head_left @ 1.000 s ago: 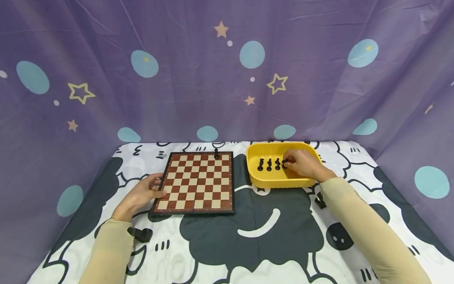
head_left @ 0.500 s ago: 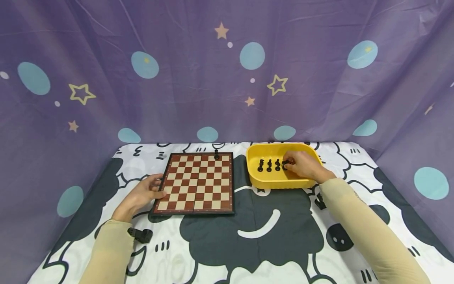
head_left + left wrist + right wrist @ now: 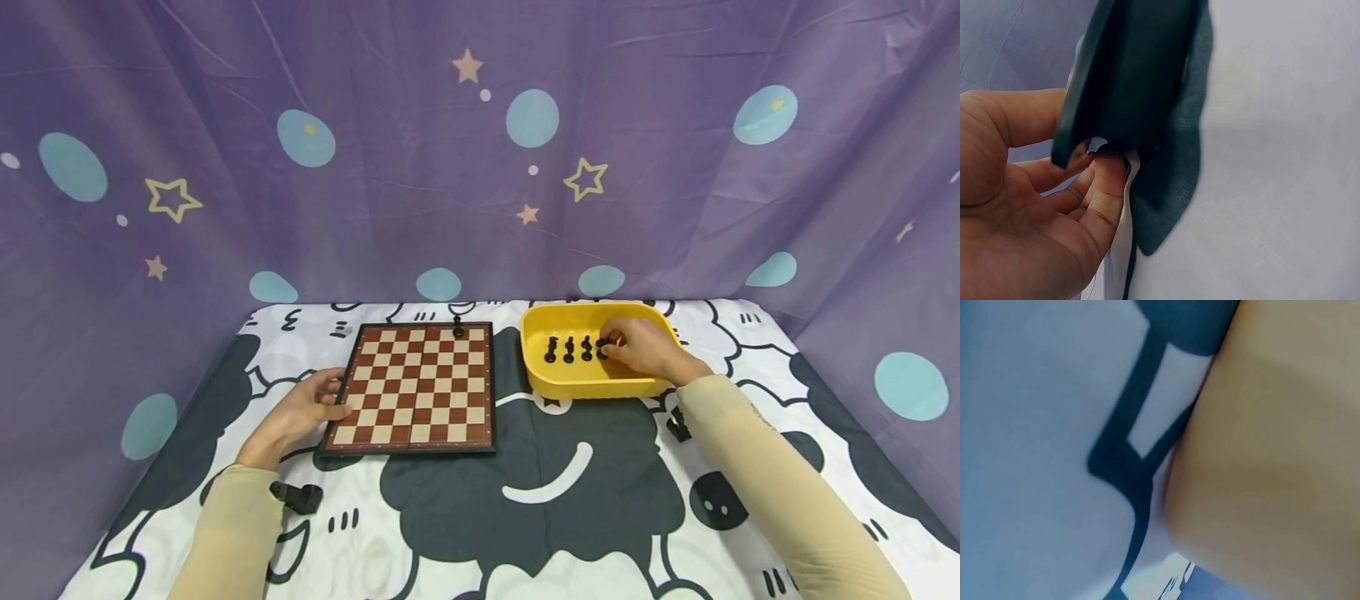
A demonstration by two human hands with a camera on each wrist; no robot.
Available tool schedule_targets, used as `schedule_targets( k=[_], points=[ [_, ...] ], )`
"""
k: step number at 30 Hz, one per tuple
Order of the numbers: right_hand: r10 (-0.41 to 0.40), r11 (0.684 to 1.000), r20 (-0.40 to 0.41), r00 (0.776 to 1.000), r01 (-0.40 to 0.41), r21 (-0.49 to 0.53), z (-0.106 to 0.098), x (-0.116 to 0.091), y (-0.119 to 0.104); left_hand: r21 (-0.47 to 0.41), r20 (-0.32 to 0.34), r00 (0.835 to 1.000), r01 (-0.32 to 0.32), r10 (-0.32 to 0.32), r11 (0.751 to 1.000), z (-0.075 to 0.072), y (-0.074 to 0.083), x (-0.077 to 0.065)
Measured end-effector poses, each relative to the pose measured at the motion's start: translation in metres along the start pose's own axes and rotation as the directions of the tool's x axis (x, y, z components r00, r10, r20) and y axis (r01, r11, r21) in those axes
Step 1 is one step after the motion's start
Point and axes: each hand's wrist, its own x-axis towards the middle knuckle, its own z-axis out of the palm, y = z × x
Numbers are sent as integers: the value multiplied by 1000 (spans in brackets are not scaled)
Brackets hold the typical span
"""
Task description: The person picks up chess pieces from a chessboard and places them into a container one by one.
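Observation:
My left hand (image 3: 306, 408) grips the left edge of a brown-and-cream chessboard (image 3: 417, 385). In the left wrist view, the thumb lies on one side of the dark board edge (image 3: 1129, 75) and the fingers curl to the other. A single black chess piece (image 3: 458, 327) stands on the board's far row. Inside the yellow tray (image 3: 592, 388), my right hand (image 3: 637, 343) pinches a black chess piece (image 3: 602, 348) between thumb and fingers, which partly hide it. Several more black chess pieces (image 3: 569, 350) are lined up to its left. The right wrist view does not show the hand.
A white cloth with black cartoon drawings (image 3: 540, 475) covers the table. Behind it hangs a purple curtain (image 3: 420, 208) with stars and blue ovals. The tray stands right of the board, a gap between them. A yellowish-tan surface (image 3: 1272, 456) fills the right wrist view's right side.

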Motion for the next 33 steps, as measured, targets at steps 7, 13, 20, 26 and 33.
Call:
schedule_targets(
  k=[7,13,20,26,33],
  points=[
    [11,1000,-4,1000,-11,2,-4,-1,2,-10,3,1000,1,-1,1000,0,-1,-1],
    [5,1000,-15,1000,-5,-2,-8,-4,0,1,2,1000,14,-14,1000,-1,1,-1],
    [-19,1000,-34,999,19,-3,-8,-10,-3,7,2,1000,24,-24,1000,0,2,-1],
    [-31,999,-47,998,30,-34,-7,-16,-8,11,-2,1000,23,-23,1000,0,1,-1],
    [-24,997,-74,997,19,-70,-11,-22,-17,7,-1,1000,21,-21,1000,0,2,-1]
  ],
)
